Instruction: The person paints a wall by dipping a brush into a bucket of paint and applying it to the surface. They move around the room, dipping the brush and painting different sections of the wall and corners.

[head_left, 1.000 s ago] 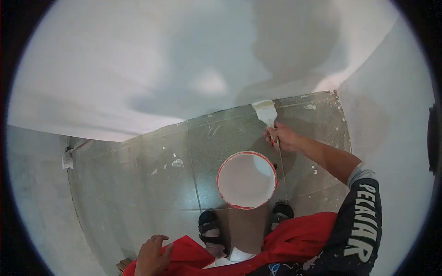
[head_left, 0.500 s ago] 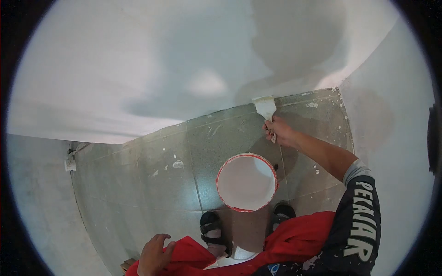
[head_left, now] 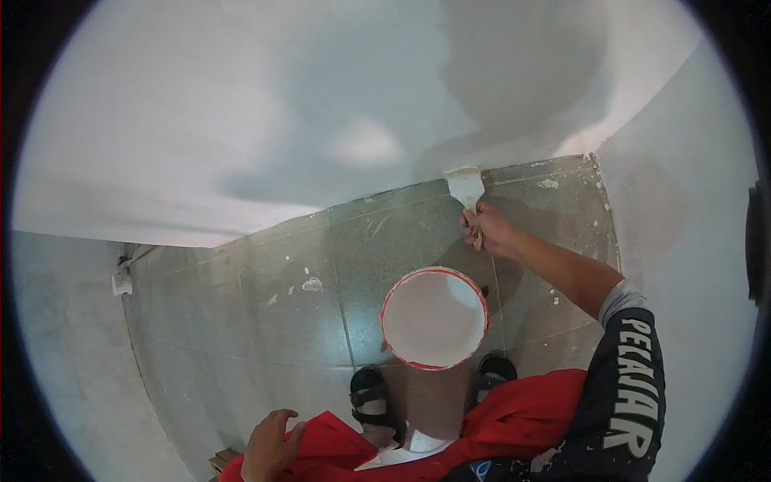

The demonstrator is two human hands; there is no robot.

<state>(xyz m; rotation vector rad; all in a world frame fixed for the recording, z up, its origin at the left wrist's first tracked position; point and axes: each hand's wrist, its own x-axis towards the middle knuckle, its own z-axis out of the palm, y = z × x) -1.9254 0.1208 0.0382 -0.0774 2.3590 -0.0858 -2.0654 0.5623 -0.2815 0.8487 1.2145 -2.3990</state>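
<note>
A round, red-rimmed bucket (head_left: 434, 363) of white paint (head_left: 430, 321) stands on the grey tiled floor (head_left: 281, 321), near its wall edge; the right hand (head_left: 491, 230) grips a white-coated flat brush (head_left: 466, 189); the left hand (head_left: 271, 446) is loosely open.

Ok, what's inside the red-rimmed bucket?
The bucket shows a smooth, whitish surface, probably paint, brighter at upper right. That surface covers whatever is beneath; the bottom isn't visible, and I can't tell the depth.
</note>
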